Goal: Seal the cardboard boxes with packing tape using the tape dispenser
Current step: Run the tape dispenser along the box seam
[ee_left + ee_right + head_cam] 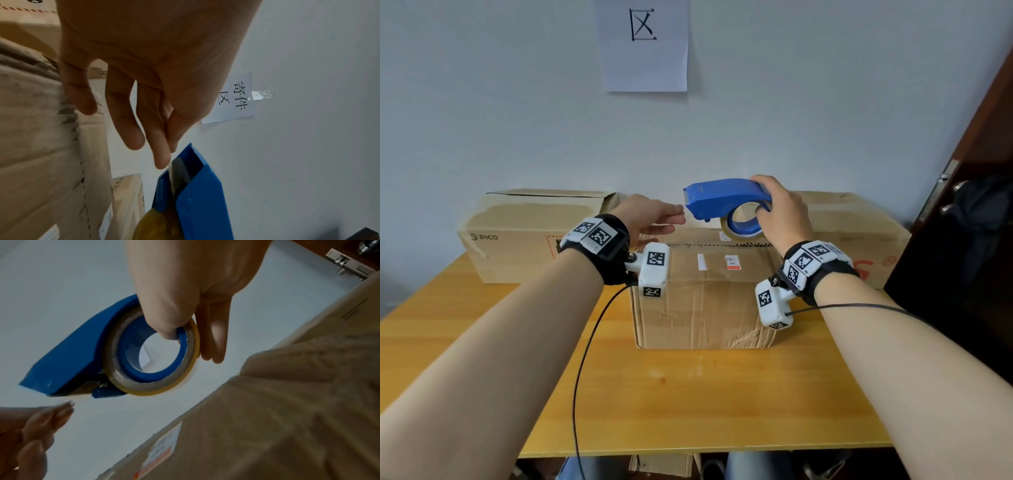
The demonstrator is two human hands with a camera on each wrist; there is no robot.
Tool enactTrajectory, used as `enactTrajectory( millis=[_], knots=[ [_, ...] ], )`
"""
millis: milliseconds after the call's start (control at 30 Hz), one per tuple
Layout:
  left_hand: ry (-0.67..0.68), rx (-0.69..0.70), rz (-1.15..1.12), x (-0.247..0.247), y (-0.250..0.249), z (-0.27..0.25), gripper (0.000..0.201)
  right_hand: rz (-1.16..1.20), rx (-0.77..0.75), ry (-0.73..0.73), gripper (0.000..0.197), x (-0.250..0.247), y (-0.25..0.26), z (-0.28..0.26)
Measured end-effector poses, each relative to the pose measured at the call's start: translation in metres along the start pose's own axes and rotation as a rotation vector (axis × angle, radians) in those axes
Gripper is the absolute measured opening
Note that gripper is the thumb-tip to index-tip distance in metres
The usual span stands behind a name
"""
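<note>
Flanking the middle box, two boxes line the wall.

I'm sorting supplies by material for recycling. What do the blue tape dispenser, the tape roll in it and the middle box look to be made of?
Tape dispenser: apparently moulded plastic, a uniform matte blue with smooth edges.
Tape roll: looks like clear, glossy plastic film with a yellowish tint where it is layered.
Middle box: corrugated cardboard, matte brown, creased and torn at one lower corner.
</note>
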State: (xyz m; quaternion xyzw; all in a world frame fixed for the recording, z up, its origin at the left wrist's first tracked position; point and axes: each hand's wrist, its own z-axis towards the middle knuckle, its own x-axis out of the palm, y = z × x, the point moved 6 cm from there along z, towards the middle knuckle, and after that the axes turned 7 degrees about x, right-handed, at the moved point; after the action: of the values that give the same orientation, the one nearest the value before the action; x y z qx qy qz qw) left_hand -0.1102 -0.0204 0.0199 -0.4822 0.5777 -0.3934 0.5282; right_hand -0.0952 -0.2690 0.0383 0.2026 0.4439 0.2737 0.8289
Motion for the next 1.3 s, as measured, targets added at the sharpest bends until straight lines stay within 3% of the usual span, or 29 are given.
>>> enactTrajectory(
  millis=[267, 1300],
  knots=[
    [-0.031, 0.003, 0.028, -0.004, 0.002, -0.002, 0.015, 0.001, -0.012, 0.01, 0.053, -0.004, 0.001, -0.001],
    [-0.038, 0.004, 0.05, -0.005, 0.003, -0.004, 0.021, 0.002, -0.018, 0.008, 0.057, 0.0, -0.012, 0.003]
  ],
)
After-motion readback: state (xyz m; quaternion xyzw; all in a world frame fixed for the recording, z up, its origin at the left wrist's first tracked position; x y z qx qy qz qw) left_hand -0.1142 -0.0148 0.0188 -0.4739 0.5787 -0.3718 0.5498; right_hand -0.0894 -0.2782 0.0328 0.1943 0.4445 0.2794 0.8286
